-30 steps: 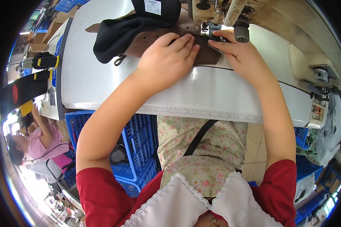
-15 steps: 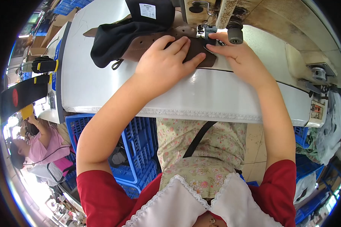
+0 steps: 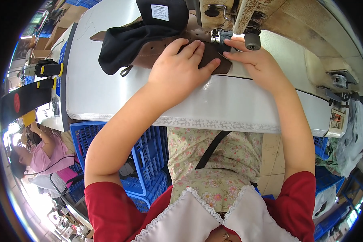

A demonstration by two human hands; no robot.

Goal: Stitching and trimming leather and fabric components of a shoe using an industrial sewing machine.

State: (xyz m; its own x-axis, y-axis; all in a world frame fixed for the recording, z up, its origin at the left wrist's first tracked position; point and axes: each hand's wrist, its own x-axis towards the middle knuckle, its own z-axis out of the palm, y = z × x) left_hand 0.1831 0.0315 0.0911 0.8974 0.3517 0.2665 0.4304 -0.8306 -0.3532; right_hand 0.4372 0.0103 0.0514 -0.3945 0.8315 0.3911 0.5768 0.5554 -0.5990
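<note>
Shoe upper | long axis crosswise, tip leftward | left hand spread atop it, right hand unclenched, fingers parted

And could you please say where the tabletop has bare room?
The white tabletop is bare left of the black fabric and between the forearms, beyond the ruler strip. Crowded: the brown leather, with left hand, right hand and presser foot close together.

Both elbows out wide, bent. Left forearm slants inward, wrist near straight; left grip palm down, fingers loosely spread, thumb angled away toward the right. Right forearm steeper, leaning inward; right grip turned leftward, two digits extended and parted, the others hidden. Grips close, apart.
</note>
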